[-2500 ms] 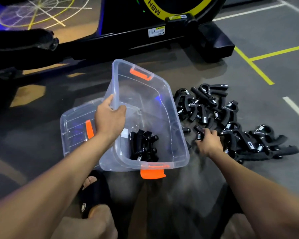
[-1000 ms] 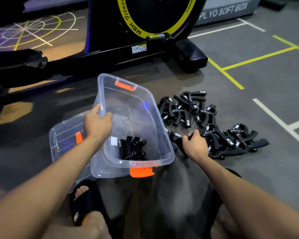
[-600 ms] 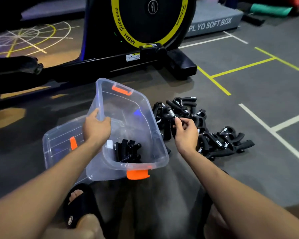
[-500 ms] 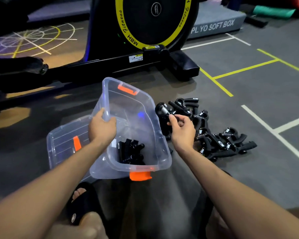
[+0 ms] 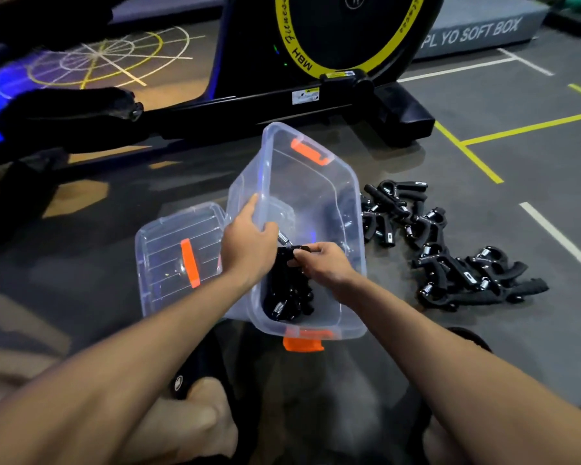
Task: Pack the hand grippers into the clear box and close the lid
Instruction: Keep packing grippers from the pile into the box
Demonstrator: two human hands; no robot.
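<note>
A: Head view, floor level. Clear box [image 5: 316, 196] tilted toward viewer, far rim raised, orange latch [image 5: 303, 344] at near edge. Lid [image 5: 168, 256] flat on floor, just beside box on left, partly under it. Bare grey floor [image 5: 500, 347] open on right, past loose pile; black exercise machine [image 5: 282, 105] close behind box.

B: Hands?

A: Left hand [image 5: 249, 250] clamped on left rim of box, fingers curled over wall. Right hand [image 5: 322, 263] inside box opening, fingers pinched shut on one hand gripper [image 5: 287, 251], spring end up, near left hand.

B: Remaining stock?

A: Packed grippers [image 5: 287, 297] heaped black in low near corner of box, one silver spring showing. Loose pile of hand grippers [image 5: 450, 256] on floor right of box, nearest ones just beside box wall, rest trailing away rightward. Sandalled foot [image 5: 195, 380] below box, near left forearm.
</note>
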